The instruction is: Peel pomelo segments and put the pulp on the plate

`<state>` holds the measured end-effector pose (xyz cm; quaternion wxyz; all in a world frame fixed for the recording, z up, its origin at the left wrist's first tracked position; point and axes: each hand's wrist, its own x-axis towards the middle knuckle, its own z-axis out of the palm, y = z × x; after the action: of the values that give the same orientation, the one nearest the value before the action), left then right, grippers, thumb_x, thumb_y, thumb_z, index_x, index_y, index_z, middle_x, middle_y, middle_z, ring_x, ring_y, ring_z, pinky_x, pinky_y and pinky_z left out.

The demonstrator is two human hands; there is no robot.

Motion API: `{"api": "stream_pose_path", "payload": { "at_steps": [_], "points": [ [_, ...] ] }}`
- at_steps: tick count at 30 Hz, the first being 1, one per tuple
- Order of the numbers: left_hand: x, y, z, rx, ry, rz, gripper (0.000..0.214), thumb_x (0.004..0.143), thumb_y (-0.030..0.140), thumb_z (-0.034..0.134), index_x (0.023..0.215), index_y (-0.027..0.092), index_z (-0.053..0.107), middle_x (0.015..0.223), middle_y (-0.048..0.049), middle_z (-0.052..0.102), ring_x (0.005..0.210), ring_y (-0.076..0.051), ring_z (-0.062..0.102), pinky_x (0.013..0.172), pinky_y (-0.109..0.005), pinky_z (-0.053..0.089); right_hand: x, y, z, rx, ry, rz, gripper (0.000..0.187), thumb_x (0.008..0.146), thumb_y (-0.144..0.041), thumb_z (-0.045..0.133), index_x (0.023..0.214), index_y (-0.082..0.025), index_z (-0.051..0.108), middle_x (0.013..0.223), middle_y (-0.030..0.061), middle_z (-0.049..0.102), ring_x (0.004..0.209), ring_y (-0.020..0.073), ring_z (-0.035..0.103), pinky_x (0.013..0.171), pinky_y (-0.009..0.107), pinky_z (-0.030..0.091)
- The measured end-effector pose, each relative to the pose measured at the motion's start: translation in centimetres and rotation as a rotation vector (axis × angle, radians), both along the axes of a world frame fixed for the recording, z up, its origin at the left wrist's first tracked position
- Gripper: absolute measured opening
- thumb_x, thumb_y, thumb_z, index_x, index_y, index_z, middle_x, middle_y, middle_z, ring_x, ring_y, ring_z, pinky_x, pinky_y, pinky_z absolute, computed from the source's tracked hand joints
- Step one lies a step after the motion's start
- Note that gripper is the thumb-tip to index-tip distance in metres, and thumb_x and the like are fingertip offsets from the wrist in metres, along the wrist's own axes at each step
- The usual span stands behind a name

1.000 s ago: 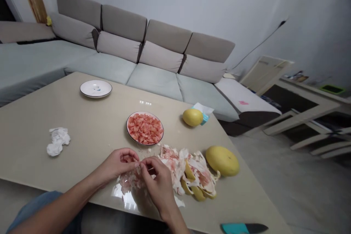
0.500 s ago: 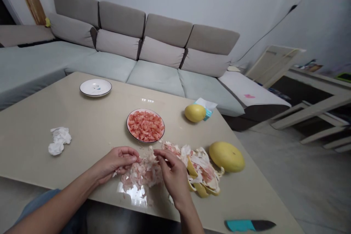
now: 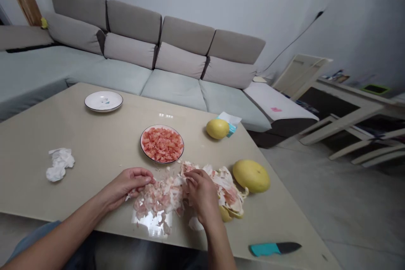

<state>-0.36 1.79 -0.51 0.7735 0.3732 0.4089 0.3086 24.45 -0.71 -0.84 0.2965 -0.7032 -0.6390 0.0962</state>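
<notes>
My left hand (image 3: 131, 184) is closed in a pinch, with a small reddish piece of pomelo flesh (image 3: 152, 180) at its fingertips. To its right, my right hand (image 3: 202, 194) bends over the scraps with its fingers together; whatever its fingertips hold is hidden. Between and below both hands lies a heap of pinkish-white pomelo membrane scraps (image 3: 161, 197). Just beyond them sits a dark-rimmed plate (image 3: 142, 149) piled with red pomelo flesh (image 3: 163, 144). Right of my right hand, yellow pomelo peel and white pith (image 3: 232, 202) form another pile.
A whole pomelo (image 3: 251, 176) rests beside the peel, and a smaller yellow fruit (image 3: 217, 128) is by a tissue pack (image 3: 233, 124). A teal-handled knife (image 3: 275, 248) lies near the front edge. Crumpled tissue (image 3: 60, 163) and a white plate (image 3: 103, 101) are at left.
The view has shifted, so things on the table appear further left. My right hand has moved away from my left, over toward the peel pile. My left hand keeps its pinch.
</notes>
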Motion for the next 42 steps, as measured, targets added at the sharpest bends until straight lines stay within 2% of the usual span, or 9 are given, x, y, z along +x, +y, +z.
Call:
{"api": "stream_pose_path", "payload": {
  "at_steps": [6,11,15,21,26,30,33,36,42],
  "points": [
    [-0.1,0.0,0.0,0.021,-0.013,0.007,0.031,0.073,0.034,0.079,0.091,0.012,0.067,0.088,-0.0051,0.063,0.056,-0.004,0.037,0.043,-0.015,0.019,0.1,0.0,0.0,-0.043,-0.070,0.005,0.026,0.082,-0.011,0.055,0.087,-0.023,0.077,0.094,0.0037,0.073,0.090,0.0212,0.064,0.079,0.029,0.043],
    [0.1,0.2,0.1,0.025,-0.009,0.019,0.031,0.072,0.034,0.079,0.091,0.012,0.068,0.087,-0.0046,0.062,0.056,-0.004,0.037,0.043,-0.015,0.019,-0.2,-0.2,0.0,-0.075,-0.111,-0.024,0.011,0.080,-0.025,0.066,0.079,-0.023,0.076,0.091,0.0048,0.072,0.086,0.0232,0.064,0.075,0.031,0.043],
    [0.2,0.2,-0.1,0.027,0.002,0.026,0.031,0.071,0.034,0.080,0.090,0.013,0.069,0.087,-0.0041,0.063,0.055,-0.004,0.037,0.043,-0.015,0.019,-0.3,-0.1,-0.6,-0.001,-0.126,0.028,0.021,0.080,-0.010,0.059,0.080,-0.022,0.076,0.098,0.0053,0.071,0.091,0.0223,0.062,0.081,0.031,0.044],
    [0.3,0.6,-0.2,0.104,0.078,0.047,0.034,0.069,0.038,0.080,0.090,0.013,0.070,0.086,-0.0051,0.065,0.055,-0.005,0.042,0.043,-0.015,0.023,-2.0,0.4,-0.9,0.074,-0.075,-0.025,0.024,0.085,-0.021,0.059,0.105,-0.015,0.073,0.107,0.0119,0.068,0.098,0.0258,0.061,0.089,0.035,0.044],
    [1.5,5.0,1.1,0.294,0.250,0.200,0.041,0.068,0.041,0.079,0.095,0.012,0.070,0.070,-0.0018,0.063,0.054,-0.009,0.048,0.045,-0.018,0.032,-5.0,0.3,-1.0,0.095,0.000,0.104,0.022,0.084,-0.010,0.055,0.095,-0.016,0.073,0.094,0.0094,0.070,0.091,0.0220,0.062,0.085,0.031,0.045],
    [4.0,10.3,2.9,0.411,0.386,0.249,0.034,0.071,0.032,0.079,0.096,0.011,0.071,0.087,-0.0072,0.069,0.075,-0.018,0.061,0.060,-0.023,0.046,-5.6,0.2,-1.3,0.108,0.019,0.109,0.022,0.083,-0.006,0.054,0.087,-0.017,0.073,0.088,0.0082,0.070,0.088,0.0212,0.062,0.083,0.030,0.043],
    [5.9,13.3,3.7,0.411,0.481,0.210,0.027,0.085,0.030,0.067,0.105,0.012,0.066,0.105,-0.0089,0.067,0.091,-0.022,0.063,0.076,-0.033,0.053,-5.0,0.4,-1.4,0.102,0.027,0.107,0.022,0.082,-0.006,0.055,0.085,-0.017,0.073,0.087,0.0076,0.070,0.086,0.0208,0.063,0.081,0.029,0.043],
    [6.9,15.1,3.9,0.365,0.529,0.147,0.031,0.092,0.031,0.058,0.120,0.016,0.057,0.121,-0.0092,0.060,0.101,-0.023,0.062,0.084,-0.043,0.054,-4.4,0.6,-1.3,0.109,0.053,0.087,0.023,0.082,-0.005,0.054,0.086,-0.017,0.073,0.086,0.0077,0.071,0.085,0.0203,0.063,0.082,0.028,0.043],
    [6.2,16.3,4.0,0.265,0.450,0.097,0.034,0.092,0.031,0.058,0.122,0.016,0.056,0.122,-0.0098,0.059,0.102,-0.023,0.062,0.085,-0.044,0.054,-4.4,0.6,-1.1,0.136,0.074,0.082,0.024,0.083,-0.005,0.053,0.085,-0.018,0.073,0.084,0.0069,0.071,0.084,0.0194,0.064,0.081,0.027,0.043]
  ]
}}
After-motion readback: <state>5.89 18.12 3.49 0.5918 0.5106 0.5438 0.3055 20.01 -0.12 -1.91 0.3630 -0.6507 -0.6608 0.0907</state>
